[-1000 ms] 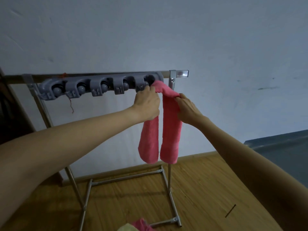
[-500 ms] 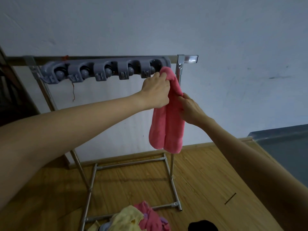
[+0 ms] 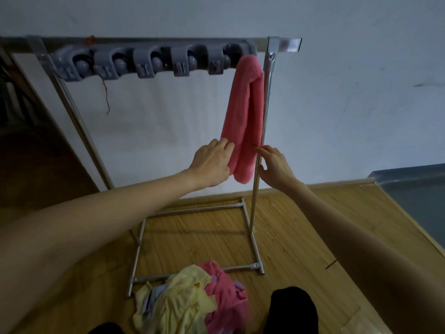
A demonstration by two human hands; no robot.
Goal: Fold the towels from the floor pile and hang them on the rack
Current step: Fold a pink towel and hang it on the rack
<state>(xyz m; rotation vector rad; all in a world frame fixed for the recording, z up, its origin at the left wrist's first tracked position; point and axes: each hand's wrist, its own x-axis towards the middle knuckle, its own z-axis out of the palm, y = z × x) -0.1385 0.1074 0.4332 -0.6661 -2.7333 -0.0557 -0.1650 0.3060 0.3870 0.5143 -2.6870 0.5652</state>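
Scene: A person is standing before a silver metal clothes rack [image 3: 258, 169] against a pale wall, on a wooden plank floor [image 3: 301, 237].
Task's thing: A folded pink terry towel [image 3: 243, 121] is hanging in two lobes from the right end of the grey plastic clip holder strip [image 3: 149, 61] fixed under the rack's top bar, just beside the right upright.
Left hand: The left hand [image 3: 212, 165] is lying flat against the towel's left lobe near its lower end, grip wide, fingers spread and holding nothing.
Right hand: The right hand [image 3: 274, 167] is reaching in from the right, grip wide, fingertips [image 3: 258, 148] touching the right lobe beside the upright, holding nothing.
Step in hand: Judging from the flat palms, the person is smoothing the hung towel rather than gripping it.
Floor pile: A heap of crumpled yellow and pink towels [image 3: 192, 300] is waiting at the foot of the rack, so most of the task looks undone.
Risk: How firmly the top of the towel is caught in the end clip is not visible; a downward stroke with too much drag could be pulling it free and dropping it.
Second risk: Pressing sideways could be pushing the lobes apart and spoiling the fold.
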